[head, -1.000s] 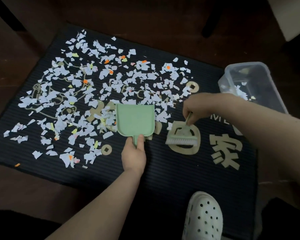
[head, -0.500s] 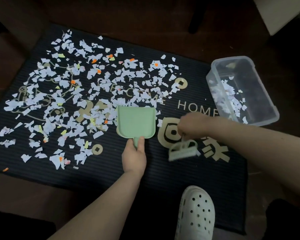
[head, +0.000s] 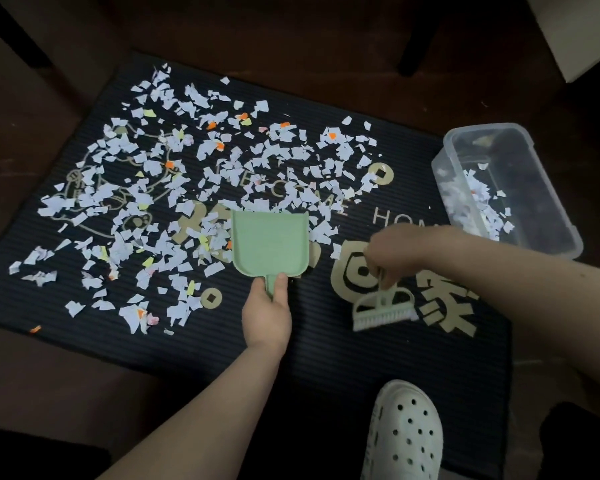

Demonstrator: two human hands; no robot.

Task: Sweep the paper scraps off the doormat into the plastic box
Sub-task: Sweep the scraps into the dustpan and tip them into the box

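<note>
A dark ribbed doormat (head: 326,341) with gold lettering lies on the floor. White and coloured paper scraps (head: 187,174) cover its left and middle. My left hand (head: 267,313) grips the handle of a green dustpan (head: 270,244), which lies flat and empty with its mouth against the scraps. My right hand (head: 395,252) holds a small green brush (head: 383,308) by its handle, bristles down, to the right of the pan and apart from the scraps. A clear plastic box (head: 548,216) at the mat's right edge holds some scraps.
A white perforated clog (head: 404,434) stands on the mat's near edge. Dark furniture legs (head: 414,39) rise behind the mat, and a pale cabinet corner (head: 582,32) sits at the top right. One orange scrap (head: 35,329) lies on the bare floor at the left.
My right hand has pulled the brush back from the scraps toward me, down and to the right of the dustpan. The dustpan and left hand have stayed put.
</note>
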